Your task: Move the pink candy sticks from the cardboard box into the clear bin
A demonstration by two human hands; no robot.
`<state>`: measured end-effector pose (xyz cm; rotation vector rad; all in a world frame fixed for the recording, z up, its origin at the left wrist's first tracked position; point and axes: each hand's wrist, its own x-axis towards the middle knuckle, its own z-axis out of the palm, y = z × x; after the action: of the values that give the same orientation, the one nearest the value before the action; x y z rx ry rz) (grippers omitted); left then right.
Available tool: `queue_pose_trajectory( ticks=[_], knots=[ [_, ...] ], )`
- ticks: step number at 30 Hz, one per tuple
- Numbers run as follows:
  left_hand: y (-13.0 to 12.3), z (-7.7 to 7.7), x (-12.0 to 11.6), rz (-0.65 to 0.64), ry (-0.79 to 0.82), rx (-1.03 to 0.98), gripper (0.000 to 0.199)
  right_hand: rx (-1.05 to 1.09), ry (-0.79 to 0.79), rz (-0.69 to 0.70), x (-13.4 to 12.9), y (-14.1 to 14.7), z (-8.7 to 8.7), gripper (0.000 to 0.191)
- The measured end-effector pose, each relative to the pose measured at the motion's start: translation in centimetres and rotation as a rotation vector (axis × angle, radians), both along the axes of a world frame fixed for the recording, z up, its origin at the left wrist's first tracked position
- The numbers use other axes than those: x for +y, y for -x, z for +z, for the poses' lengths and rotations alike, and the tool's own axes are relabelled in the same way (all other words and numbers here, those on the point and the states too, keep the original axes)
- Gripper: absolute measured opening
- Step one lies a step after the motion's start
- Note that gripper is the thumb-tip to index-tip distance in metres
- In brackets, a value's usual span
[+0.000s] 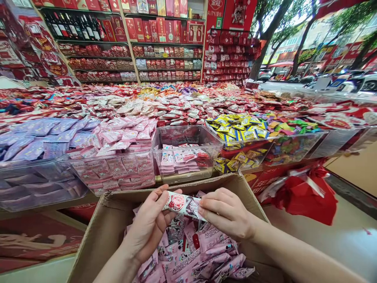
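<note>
Above the carton [97,236], left hand [150,222] and right hand [228,214] each pinch, fingers closed, one end of a packet [185,205]; a slackened pinch could drop it among the pink packets [203,255], uneven pulling might tear it.

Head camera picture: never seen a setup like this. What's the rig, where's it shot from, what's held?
There is no machine: these are a person's two bare hands. The single picture comes from a camera worn on the head, looking forward and down. The left hand and right hand hold a small printed packet between them, one at each end. Below is an open cardboard box with many pink packets inside. Beyond it stands a row of clear bins holding purple, pink, and yellow-and-blue packets; the bin straight ahead is only partly filled. Farther back, shelves carry bottles and red boxes.
</note>
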<state>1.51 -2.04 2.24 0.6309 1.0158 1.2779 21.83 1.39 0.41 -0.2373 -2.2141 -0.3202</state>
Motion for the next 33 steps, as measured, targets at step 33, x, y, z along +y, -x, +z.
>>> queue_pose_trajectory(
  ticks=[33],
  knots=[
    [3.1, 1.2, 0.7, -0.239, 0.081, 0.04, 0.024, -0.259, -0.219, 0.023, -0.7, -0.2, 3.8, 0.028]
  ],
)
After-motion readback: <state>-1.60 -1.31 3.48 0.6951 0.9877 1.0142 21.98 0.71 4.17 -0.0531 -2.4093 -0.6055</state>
